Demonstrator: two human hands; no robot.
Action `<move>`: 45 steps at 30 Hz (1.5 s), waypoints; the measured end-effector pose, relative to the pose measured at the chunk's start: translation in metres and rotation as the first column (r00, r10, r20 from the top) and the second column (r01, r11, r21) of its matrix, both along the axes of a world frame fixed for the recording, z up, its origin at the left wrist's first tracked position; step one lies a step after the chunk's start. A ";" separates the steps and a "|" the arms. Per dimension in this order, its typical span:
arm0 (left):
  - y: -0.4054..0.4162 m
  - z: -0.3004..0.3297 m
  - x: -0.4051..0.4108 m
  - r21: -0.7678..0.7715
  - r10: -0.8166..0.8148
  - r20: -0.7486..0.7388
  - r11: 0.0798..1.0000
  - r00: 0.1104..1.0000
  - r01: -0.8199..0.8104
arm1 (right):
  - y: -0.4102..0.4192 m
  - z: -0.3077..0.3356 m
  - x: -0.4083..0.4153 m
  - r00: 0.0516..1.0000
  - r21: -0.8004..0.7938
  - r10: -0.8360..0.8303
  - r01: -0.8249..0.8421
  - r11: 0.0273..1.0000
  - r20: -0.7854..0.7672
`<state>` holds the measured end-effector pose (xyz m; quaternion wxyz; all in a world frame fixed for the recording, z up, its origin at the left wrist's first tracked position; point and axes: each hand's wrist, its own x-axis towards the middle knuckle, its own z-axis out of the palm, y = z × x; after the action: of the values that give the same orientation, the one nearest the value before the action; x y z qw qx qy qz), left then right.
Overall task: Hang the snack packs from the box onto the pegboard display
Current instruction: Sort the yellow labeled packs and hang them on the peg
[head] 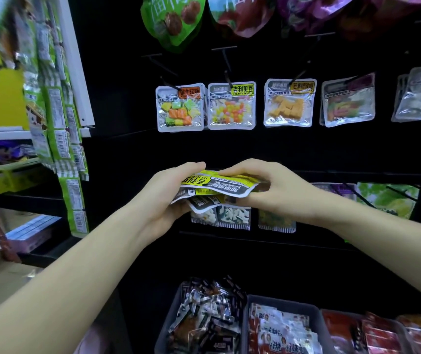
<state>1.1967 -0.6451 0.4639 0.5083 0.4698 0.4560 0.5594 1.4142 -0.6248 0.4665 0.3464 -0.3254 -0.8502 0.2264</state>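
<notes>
A small stack of flat snack packs point(219, 186) with yellow and grey labels lies between both hands in front of the black pegboard point(117, 98). My left hand point(171, 192) grips the stack's left end from below, thumb on top. My right hand point(265, 185) pinches the right end of the top pack. Above them a row of packs hangs on pegs: a mixed-colour candy pack point(179, 108), a matching yellow-labelled pack point(231, 106), an orange-cube pack point(289, 103) and darker packs point(347, 100) to the right. No box is in view.
Large green and red pouches point(172, 19) hang on the top row. Lower packs point(232, 215) hang just behind my hands. Grey bins point(249, 310) of small wrapped snacks stand below. A strip of green packets point(58, 118) hangs at the left beside a white shelf frame point(76, 65).
</notes>
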 end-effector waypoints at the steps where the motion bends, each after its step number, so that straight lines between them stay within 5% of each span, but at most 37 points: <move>1: -0.001 0.001 -0.001 -0.015 -0.016 0.001 1.000 1.000 0.016 | -0.001 -0.001 -0.001 1.000 0.003 -0.015 0.015 1.000 -0.026; 11: 0.015 -0.005 -0.016 -0.111 0.110 0.118 0.989 0.987 -0.097 | 0.001 -0.008 -0.009 0.942 -0.287 0.009 -0.110 0.952 -0.334; 16: 0.021 -0.014 -0.025 0.000 0.110 0.001 0.994 0.994 -0.110 | 0.019 0.002 -0.011 0.805 -0.427 -0.205 -0.066 0.902 -0.557; 32: 0.043 0.006 -0.023 0.167 0.198 -0.013 0.967 0.980 -0.193 | 0.098 0.075 -0.039 0.699 -0.317 -0.276 0.073 0.946 -0.660; 45: 0.058 0.017 -0.013 0.193 0.131 -0.025 0.973 0.991 -0.124 | 0.098 0.087 -0.044 0.734 -0.306 -0.283 0.108 0.946 -0.617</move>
<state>1.1837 -0.5869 0.4807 0.4154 0.4964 0.4390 0.6231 1.3705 -0.5269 0.5531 0.5991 -0.3551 -0.6007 0.3926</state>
